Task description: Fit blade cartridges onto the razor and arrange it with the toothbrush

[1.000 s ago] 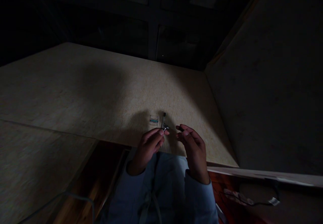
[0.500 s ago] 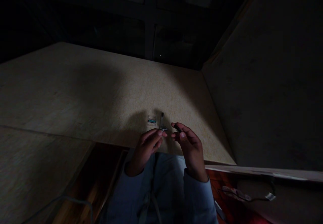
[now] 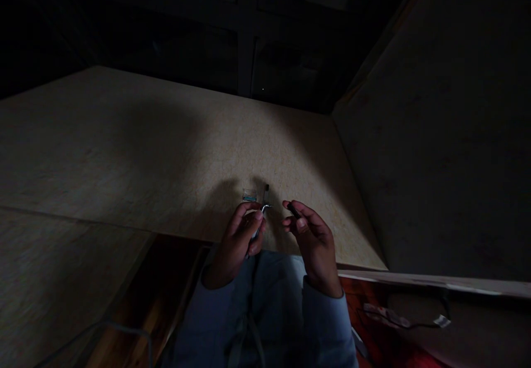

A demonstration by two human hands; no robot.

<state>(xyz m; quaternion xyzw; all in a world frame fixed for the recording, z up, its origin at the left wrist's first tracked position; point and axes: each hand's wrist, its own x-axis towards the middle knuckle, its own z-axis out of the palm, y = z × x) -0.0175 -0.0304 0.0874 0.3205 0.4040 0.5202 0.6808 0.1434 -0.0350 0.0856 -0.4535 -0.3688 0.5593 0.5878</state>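
My left hand (image 3: 240, 233) is closed around a slim metallic razor handle (image 3: 256, 232), whose bent silver neck points up and to the right. Between the thumb and fingers of my right hand (image 3: 312, 232) is a small, narrow black piece (image 3: 293, 211), perhaps a razor head; the dim light hides its details. A gap separates the two hands. Just beyond my left fingers, a small clear plastic case (image 3: 249, 194) with a teal strip lies on the table. Beside it is a thin grey item (image 3: 266, 192) with a dark tip, partly behind the handle's neck.
The pale speckled tabletop (image 3: 232, 130) stretches away to a dark framed window or cabinet (image 3: 244, 52). A panel (image 3: 440, 135) rises along the right side. A cable (image 3: 120, 328) curves at lower left, and a black cord (image 3: 398, 324) lies at lower right.
My left hand has turned the razor handle, so its shaft now shows and its neck points up and right. My right hand has barely moved with the black piece.
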